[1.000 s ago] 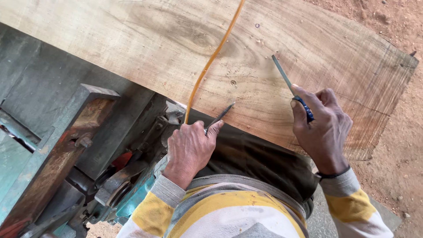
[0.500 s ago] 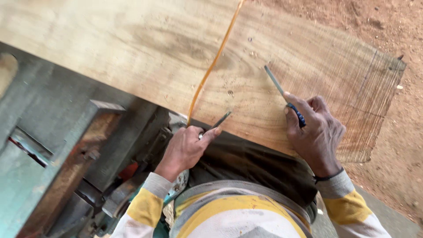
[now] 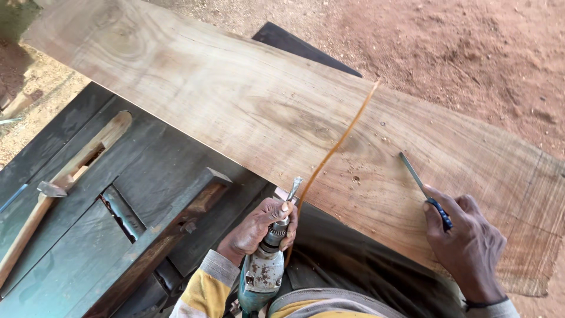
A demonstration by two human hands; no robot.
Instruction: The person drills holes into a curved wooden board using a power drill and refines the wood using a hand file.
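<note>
Left hand [image 3: 259,227] clenched around chuck of teal electric drill [image 3: 263,272], bit raised at edge of wide wooden plank [image 3: 235,106], right hand [image 3: 468,247] pinching blue-handled flat tool [image 3: 425,189] on plank, yellow strip [image 3: 332,153] between.

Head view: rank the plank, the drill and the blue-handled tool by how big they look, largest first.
1. plank, spanning nearly the whole frame.
2. drill, gripped by the left hand; partly cut off at the bottom edge.
3. blue-handled tool, thin, in the right hand, which hides part of the handle.
</note>
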